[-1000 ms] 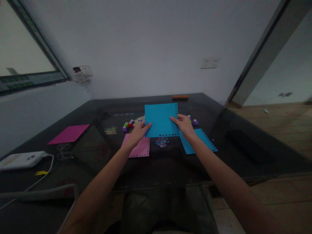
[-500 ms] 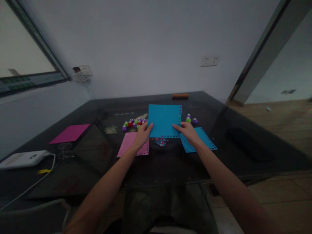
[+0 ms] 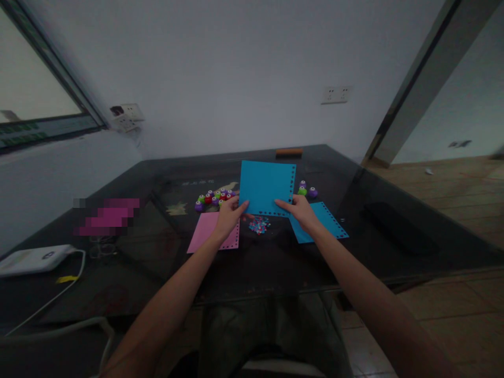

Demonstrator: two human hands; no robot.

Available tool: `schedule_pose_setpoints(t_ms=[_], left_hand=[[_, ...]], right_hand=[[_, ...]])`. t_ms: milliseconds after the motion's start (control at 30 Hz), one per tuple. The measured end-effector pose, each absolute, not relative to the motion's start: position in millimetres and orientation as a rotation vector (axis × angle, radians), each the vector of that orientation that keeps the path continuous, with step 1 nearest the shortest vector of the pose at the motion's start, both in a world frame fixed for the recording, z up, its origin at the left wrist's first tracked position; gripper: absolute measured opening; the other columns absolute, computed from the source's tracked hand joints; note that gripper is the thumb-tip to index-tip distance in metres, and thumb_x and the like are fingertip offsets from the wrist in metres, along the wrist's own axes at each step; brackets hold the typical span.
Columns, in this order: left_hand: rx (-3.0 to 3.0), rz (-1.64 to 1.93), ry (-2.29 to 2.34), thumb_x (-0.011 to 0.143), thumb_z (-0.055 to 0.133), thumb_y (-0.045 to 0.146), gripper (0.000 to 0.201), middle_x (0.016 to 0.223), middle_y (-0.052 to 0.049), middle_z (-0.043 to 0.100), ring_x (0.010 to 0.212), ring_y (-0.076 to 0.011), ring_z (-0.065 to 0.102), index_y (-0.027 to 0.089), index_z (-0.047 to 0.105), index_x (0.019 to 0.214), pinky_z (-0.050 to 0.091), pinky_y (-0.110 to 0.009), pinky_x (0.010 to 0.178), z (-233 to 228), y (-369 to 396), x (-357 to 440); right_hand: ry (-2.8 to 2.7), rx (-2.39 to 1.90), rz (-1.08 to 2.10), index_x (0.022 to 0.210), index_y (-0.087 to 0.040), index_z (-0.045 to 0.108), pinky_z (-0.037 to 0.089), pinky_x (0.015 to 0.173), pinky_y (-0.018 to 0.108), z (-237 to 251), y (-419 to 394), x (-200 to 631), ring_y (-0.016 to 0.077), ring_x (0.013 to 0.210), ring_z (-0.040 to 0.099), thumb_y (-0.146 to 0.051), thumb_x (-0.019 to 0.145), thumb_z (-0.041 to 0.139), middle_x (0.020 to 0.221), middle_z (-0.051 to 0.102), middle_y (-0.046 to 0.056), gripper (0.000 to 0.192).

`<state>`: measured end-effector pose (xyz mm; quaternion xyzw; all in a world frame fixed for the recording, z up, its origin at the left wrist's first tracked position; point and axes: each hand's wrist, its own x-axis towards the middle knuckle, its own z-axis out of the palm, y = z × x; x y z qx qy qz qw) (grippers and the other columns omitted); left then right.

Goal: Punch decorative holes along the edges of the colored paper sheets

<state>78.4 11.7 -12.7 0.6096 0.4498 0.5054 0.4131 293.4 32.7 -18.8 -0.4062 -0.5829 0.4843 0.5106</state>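
Left hand (image 3: 228,218) pinched a thin, blue, hole-edged square sheet (image 3: 266,186) at 8 o'clock | right hand (image 3: 302,211) pinched its 4 o'clock side | sheet was above glossy black worktop (image 3: 271,270), tiny multicoloured pieces (image 3: 259,226) at 6 o'clock.

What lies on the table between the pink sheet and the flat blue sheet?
The head view shows a small cluster of pink, blue and white bits between the pink sheet and the flat blue sheet.
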Motion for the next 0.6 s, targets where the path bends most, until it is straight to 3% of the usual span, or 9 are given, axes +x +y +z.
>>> schedule_pose_setpoints(t_ms=[600], left_hand=[[1.518, 1.246, 1.125, 0.079, 0.061, 0.039, 0.029, 0.085, -0.006, 0.069, 0.057, -0.0147, 0.067, 0.015, 0.059, 0.095, 0.049, -0.022, 0.047, -14.7, 11.4, 82.1]], right_hand=[[-1.492, -1.025, 1.105, 0.098, -0.015, 0.067, 0.049, 0.09, 0.046, -21.8, 33.0, 295.0, 0.0283, 0.097, 0.064, -0.038, 0.061, 0.077, 0.104, 0.069, 0.012, 0.045]])
